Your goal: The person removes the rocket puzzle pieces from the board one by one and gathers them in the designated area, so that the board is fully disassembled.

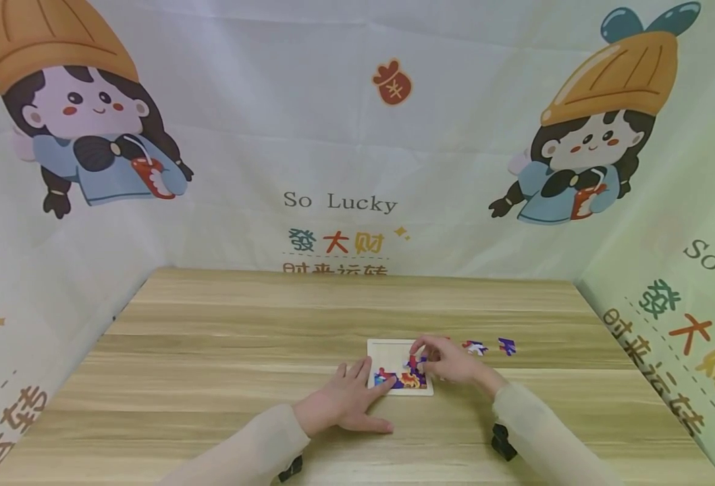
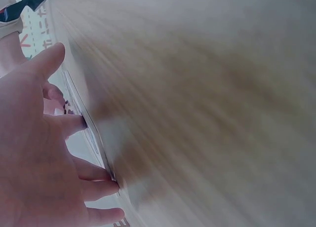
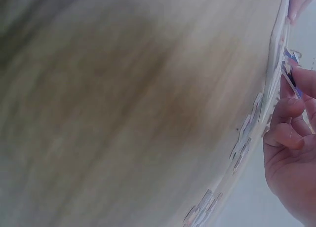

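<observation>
A small white-framed puzzle board [image 1: 387, 343] lies on the wooden table, with colourful pieces [image 1: 408, 380] along its bottom and right side. My left hand [image 1: 348, 398] rests with spread, straight fingers at the board's left edge, its index finger on the lower pieces. At the board's right side, my right hand [image 1: 454, 361] pinches a puzzle piece; in the right wrist view the piece [image 3: 295, 88] stands tilted between thumb and fingers of the right hand [image 3: 296, 153]. The left wrist view shows the left hand [image 2: 44, 148] with fingertips against the board's edge.
Loose pieces lie right of the board, among them a white-and-red one [image 1: 474, 348] and a purple one [image 1: 506, 347]. The wooden table [image 1: 211, 351] meets printed cloth walls [image 1: 357, 135] behind and at both sides.
</observation>
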Demonstrator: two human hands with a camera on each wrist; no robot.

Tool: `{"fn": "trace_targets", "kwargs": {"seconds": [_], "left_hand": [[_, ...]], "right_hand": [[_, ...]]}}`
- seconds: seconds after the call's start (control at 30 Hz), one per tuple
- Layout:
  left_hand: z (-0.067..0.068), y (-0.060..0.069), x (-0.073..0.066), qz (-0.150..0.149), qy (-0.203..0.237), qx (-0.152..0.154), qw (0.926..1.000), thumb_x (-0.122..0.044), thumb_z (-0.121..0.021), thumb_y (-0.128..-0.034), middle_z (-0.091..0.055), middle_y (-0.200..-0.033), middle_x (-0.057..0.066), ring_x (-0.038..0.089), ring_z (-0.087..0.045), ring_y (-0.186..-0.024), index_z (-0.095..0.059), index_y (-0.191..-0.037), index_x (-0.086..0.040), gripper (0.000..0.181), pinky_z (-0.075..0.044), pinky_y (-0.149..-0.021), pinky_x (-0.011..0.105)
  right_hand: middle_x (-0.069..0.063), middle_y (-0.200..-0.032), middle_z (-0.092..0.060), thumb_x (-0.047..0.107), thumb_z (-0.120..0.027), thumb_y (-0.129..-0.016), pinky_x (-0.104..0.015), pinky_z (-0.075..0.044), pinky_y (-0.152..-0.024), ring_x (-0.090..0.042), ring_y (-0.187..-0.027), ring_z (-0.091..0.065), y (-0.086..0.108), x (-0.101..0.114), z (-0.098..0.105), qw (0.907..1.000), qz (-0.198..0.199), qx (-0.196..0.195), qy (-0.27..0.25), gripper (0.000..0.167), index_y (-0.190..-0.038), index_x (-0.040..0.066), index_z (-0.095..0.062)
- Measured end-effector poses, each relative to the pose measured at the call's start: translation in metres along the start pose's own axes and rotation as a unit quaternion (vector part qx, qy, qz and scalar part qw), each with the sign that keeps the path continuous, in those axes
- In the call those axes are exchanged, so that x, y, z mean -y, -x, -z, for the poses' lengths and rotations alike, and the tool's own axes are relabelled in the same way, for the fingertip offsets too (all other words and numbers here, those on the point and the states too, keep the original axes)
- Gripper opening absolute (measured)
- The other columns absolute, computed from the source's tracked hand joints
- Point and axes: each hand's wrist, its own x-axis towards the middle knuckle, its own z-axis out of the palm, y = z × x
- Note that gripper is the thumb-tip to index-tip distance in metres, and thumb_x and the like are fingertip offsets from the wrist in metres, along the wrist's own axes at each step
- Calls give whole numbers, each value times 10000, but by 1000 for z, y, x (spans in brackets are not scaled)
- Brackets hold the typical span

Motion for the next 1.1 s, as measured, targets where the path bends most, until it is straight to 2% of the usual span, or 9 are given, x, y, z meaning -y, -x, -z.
{"fn": "trace_targets", "kwargs": {"seconds": [0.1, 0.23, 0.4, 0.6, 0.8, 0.97, 1.1], "left_hand": [[1, 0, 0, 9, 24, 22, 10000, -704, -405, -749, -151, -1406, 243, 334, -143, -1284, -260, -1397, -284, 786, -160, -992, 504], [0, 0, 0, 2, 52, 22, 10000, -701, -408, -751, -149, -1406, 242, 335, -142, -1284, -262, -1397, -281, 784, -157, -993, 504], [0, 1, 0, -24, 75, 12, 10000, -692, -415, -755, -145, -1407, 243, 338, -139, -1284, -264, -1397, -275, 780, -153, -994, 505], [-1, 1, -1, -33, 31, -40, 10000, -690, -421, -755, -148, -1404, 248, 342, -140, -1283, -266, -1397, -269, 783, -156, -994, 505], [-1, 0, 0, -49, 32, -81, 10000, -685, -427, -755, -145, -1404, 249, 342, -133, -1285, -266, -1397, -266, 783, -154, -994, 506], [-1, 1, 0, -68, 69, -75, 9999, -681, -430, -757, -146, -1405, 248, 341, -131, -1285, -267, -1398, -263, 782, -156, -993, 507], [1, 2, -1, -81, 150, -55, 9998, -673, -440, -759, -151, -1405, 245, 336, -136, -1286, -274, -1396, -256, 779, -163, -991, 506]], "right_hand": [[-61, -822, -542, 51, -586, -820, -295, -443, -508, -175, -634, -510, 0, -4, 2, 9996, -62, -21, -277, 206, -1020, 93, -555], [-41, -818, -544, 85, -607, -813, -304, -428, -573, -168, -683, -503, 4, -8, 6, 9991, -35, -36, -417, 204, -1013, 75, -568], [-46, -845, -569, 40, -600, -795, -292, -440, -569, -161, -705, -516, 13, -9, 12, 9989, 29, 45, -463, 223, -1014, 11, -567], [-73, -841, -571, 4, -571, -785, -312, -455, -576, -177, -712, -526, 25, -15, 23, 9976, -116, 190, -663, 264, -1048, -16, -551], [-97, -851, -573, 9, -563, -807, -312, -446, -543, -192, -703, -522, 37, -21, 37, 9966, -130, 163, -801, 287, -1091, -33, -539], [-100, -874, -561, -7, -548, -798, -301, -432, -546, -198, -729, -506, 48, -24, 48, 9970, -340, 60, -694, 292, -1089, -21, -535], [-99, -838, -542, -36, -523, -783, -254, -405, -520, -161, -664, -473, 56, -27, 56, 9962, -442, 86, -741, 312, -1094, -52, -509]]}}
